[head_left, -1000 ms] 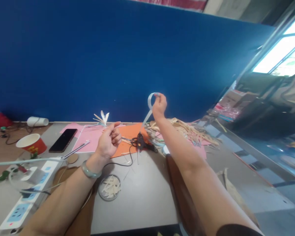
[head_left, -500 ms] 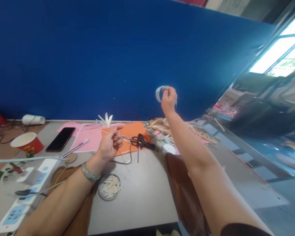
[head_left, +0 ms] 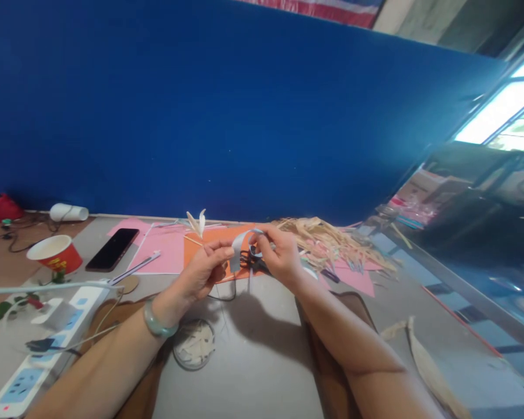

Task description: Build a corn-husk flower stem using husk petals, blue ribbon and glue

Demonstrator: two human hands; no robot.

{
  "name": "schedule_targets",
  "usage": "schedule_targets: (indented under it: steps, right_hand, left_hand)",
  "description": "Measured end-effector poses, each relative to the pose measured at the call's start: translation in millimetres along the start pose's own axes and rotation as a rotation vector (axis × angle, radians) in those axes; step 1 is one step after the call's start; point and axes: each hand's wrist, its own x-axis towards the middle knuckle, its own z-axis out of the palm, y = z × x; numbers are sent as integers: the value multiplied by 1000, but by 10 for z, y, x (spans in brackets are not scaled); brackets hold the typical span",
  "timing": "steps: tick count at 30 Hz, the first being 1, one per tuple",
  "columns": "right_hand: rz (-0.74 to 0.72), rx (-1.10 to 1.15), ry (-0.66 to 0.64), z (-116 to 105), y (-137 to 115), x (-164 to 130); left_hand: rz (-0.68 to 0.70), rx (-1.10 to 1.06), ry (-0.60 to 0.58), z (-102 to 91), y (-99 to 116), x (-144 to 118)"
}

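Above the grey table and orange paper sheet, the left hand pinches a thin stick tipped with pale petals, while the right hand grips a looping pale-blue ribbon that reaches the stick, fingers closed on it.

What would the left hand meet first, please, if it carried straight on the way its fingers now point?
Probably the pale ribbon strip looping between both hands, then the right hand just beyond; the left hand already seems to pinch the strip, though depth is unclear.
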Motion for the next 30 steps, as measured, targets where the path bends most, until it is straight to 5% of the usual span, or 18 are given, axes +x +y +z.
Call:
schedule_targets:
  steps: [5, 11, 16, 21, 26, 30]
  right_hand:
    - [-199, -134, 138, -29, 132, -28]
    - [-490, -336, 157, -209, 163, 9]
    - [-574, -534, 195, -364, 127, 33]
    - [-435, -562, 240, -499, 46, 29]
    - [-149, -559, -7, -690, -86, -29]
    - [-53, -577, -169, -784, -142, -55]
  left_hand:
    - [23, 35, 55, -21, 20, 1]
    - [85, 31, 137, -43, 155, -19]
    - [200, 62, 149, -57, 233, -40]
    - [247, 80, 178, -46, 260, -52]
    - [219, 122, 143, -33, 231, -57]
    - [220, 152, 127, -17, 218, -66]
